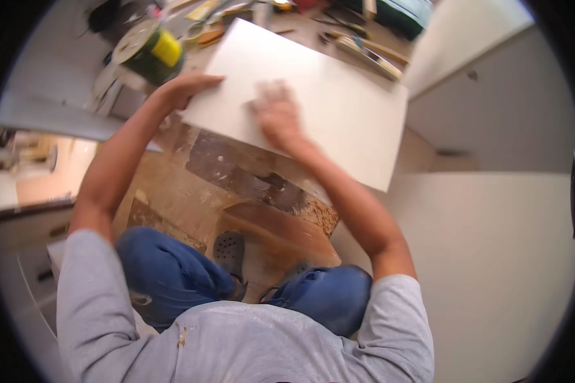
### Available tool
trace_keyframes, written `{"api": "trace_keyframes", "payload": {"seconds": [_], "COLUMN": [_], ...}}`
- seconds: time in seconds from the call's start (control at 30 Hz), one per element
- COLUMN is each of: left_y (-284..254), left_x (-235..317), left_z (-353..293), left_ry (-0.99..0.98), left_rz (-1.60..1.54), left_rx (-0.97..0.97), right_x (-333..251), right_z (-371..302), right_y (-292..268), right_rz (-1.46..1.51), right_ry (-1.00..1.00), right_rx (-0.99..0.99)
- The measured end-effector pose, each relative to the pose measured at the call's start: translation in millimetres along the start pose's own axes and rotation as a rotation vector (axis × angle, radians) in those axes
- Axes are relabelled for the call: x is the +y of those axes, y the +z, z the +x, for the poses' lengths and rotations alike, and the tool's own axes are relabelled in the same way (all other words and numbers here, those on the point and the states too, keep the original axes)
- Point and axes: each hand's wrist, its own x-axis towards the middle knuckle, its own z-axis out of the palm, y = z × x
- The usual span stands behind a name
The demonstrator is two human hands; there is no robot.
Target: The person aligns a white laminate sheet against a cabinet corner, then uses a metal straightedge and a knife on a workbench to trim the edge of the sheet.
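Observation:
A white rectangular board (338, 108) lies tilted in front of me, its near edge above the floor. My left hand (184, 91) grips the board's left edge, with the thumb on top and the other fingers partly hidden below. Over the middle of its white face is my right hand (278, 118), fingers stretched out and smeared by motion. Whether the right palm presses on the surface or hovers just over it is hard to tell. I make out nothing held in that hand.
A green can with a yellow label (150, 52) stands left of the board. Several hand tools (367, 54) lie beyond it. White cabinet panels (485, 268) rise on the right. Brown scrap sheets (275, 223) and wood shavings (319, 216) cover the floor near my shoes (229, 250).

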Motion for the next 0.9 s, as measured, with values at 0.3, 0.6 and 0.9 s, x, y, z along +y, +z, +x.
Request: {"api": "trace_keyframes", "payload": {"seconds": [0.3, 0.6, 0.9], "left_y": [-33.4, -84.6, -26.7], "left_x": [103.5, 143.5, 177.8], "left_z": [-275.4, -496.0, -652.6], "left_ry": [0.137, -0.039, 0.091], "left_rz": [-0.248, -0.322, -0.768], "left_rx": [0.336, 0.671, 0.388], "right_x": [56.3, -187.7, -432.8], "right_z": [-165.1, -180.7, 14.7], "right_y": [-128.0, -326.5, -496.3], "right_rz": [0.433, 1.636, 2.312], "right_ry": [0.781, 1.827, 1.325], "right_rx": [-0.053, 0.659, 0.188]}}
